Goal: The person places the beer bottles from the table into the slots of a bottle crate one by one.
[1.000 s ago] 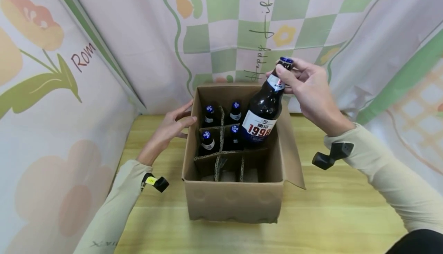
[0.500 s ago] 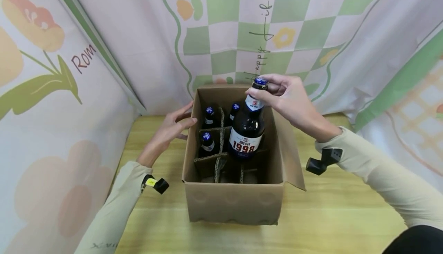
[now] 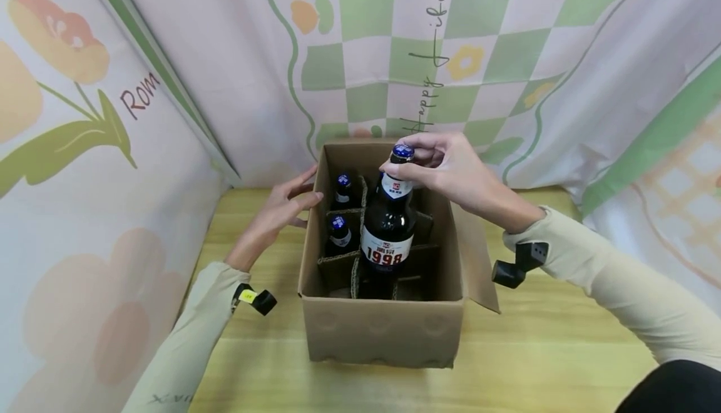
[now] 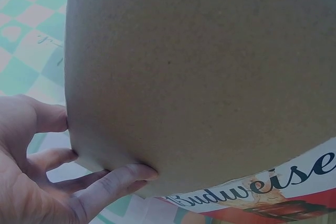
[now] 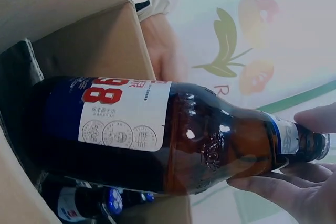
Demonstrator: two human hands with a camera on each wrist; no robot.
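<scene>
My right hand [image 3: 459, 175] pinches a brown beer bottle [image 3: 388, 222] by its neck, just under the blue cap. The bottle, with a white "1998" label, is slightly tilted, its lower part within the cardboard box [image 3: 383, 331]. Its base hides part of the dividers, so I cannot tell which compartment lies under it. In the right wrist view the fingers and thumb close on the neck of the bottle [image 5: 199, 135]. My left hand [image 3: 276, 209] rests its extended fingertips against the box's left side; the left wrist view shows that hand [image 4: 58, 177] touching the cardboard [image 4: 199, 77].
Blue-capped bottles [image 3: 339, 231] stand in the left compartments, and others are partly hidden behind the held bottle. Cardboard dividers [image 3: 338, 269] split the box. A flap [image 3: 475, 256] sticks out at right. The box stands on a wooden table [image 3: 524, 338], before a patterned curtain [image 3: 366, 56].
My right hand has carried the bottle leftward and lower, from the box's right side towards its middle, turning it more upright. The left hand has stayed at the box's left side.
</scene>
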